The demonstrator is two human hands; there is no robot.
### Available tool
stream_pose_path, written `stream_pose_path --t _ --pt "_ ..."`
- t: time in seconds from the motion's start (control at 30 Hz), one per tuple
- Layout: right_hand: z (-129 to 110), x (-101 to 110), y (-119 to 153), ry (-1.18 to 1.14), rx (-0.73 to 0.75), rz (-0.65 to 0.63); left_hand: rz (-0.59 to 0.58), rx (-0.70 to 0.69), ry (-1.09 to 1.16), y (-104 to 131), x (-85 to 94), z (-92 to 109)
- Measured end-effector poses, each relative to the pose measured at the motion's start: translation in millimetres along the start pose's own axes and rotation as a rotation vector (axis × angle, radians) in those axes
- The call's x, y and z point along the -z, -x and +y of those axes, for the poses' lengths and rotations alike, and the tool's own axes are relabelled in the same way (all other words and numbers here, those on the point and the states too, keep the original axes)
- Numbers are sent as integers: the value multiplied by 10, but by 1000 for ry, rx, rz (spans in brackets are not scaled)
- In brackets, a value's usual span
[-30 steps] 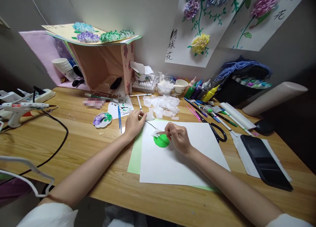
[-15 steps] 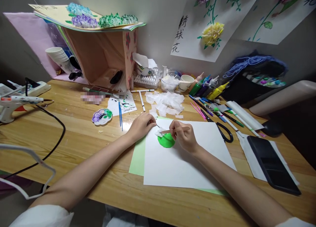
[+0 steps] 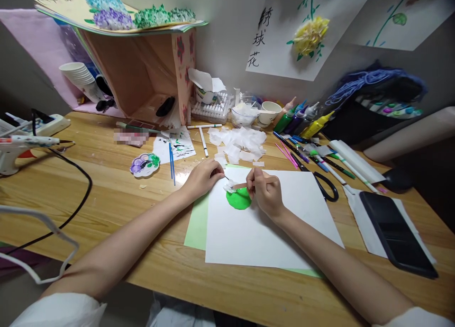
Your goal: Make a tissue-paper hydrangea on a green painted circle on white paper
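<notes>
A bright green round patch [image 3: 238, 199] lies on a white sheet [image 3: 270, 237], which rests over a light green sheet [image 3: 196, 225]. White crumpled tissue [image 3: 230, 186] sits at the patch's upper edge. My left hand [image 3: 206, 175] is closed at the sheet's upper left edge, its fingertips pinching a thin dark stick whose tip reaches the tissue. My right hand [image 3: 265, 192] is wrapped round a brownish stick-like tool [image 3: 241, 186], its tip touching the tissue above the green patch.
Tissue pieces [image 3: 238, 142] lie behind the sheets. A flower-shaped palette [image 3: 145, 165] and blue brushes [image 3: 172, 161] are at the left, a glue gun [image 3: 21, 149] farther left. Scissors [image 3: 329, 187], pens and a black phone [image 3: 398, 232] lie at the right.
The camera view has shifted slightly. Both hands stay near the tissue with the same grips; the right hand's tool looks slightly more level.
</notes>
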State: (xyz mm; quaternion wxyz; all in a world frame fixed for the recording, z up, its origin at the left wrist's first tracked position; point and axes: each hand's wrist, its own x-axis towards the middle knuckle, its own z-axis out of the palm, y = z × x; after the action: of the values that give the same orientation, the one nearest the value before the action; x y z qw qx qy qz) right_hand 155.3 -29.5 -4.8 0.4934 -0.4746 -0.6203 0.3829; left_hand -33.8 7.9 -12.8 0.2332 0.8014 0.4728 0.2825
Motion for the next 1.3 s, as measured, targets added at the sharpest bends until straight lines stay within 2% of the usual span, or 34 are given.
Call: stream_pose_path --t 0.2,0.43,1.03,1.17,1.3 --pt "-1 20 53 -10 62 68 -5 -5 4 -1 1 -1" --pt "9 43 80 69 154 5 -14 1 17 -7 2 -5" --pt "14 -18 38 16 54 40 -10 -17 29 -4 1 -16" --pt "32 -11 56 0 103 79 -11 -17 33 -3 3 -11" --pt "56 0 70 45 147 60 -8 -16 33 -3 11 -10"
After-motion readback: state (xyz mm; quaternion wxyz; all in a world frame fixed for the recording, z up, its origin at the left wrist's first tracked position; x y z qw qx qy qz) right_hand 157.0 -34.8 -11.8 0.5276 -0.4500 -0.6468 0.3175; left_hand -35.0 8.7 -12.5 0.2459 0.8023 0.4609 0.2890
